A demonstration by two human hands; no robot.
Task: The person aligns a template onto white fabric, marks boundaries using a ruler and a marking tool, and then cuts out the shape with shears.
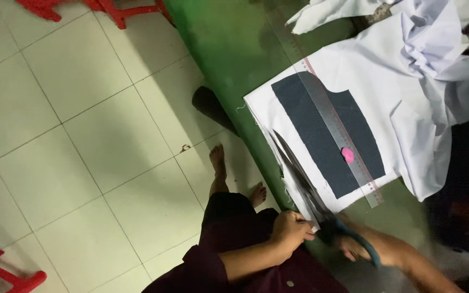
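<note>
Both hands work at the near edge of the green table (229, 59). Left hand (291, 230) pinches the edge of the white cotton fabric sheet (386, 70), fingers closed on it. Right hand (354, 247) is clenched through the teal handles of the large steel scissors (299, 173), blades lying along the fabric's left edge. Fabric looks thin, limp and light, likely to shift or pucker, so best held flat close to the blades. On it lie a dark grey pattern piece (310, 125), a long metal ruler (327, 111) across that, and a pink chalk piece (348, 155) beside the ruler. More white cloth is bunched at the far end. Red plastic stools (6, 274) stand on the pale tiled floor (82, 135).
</note>
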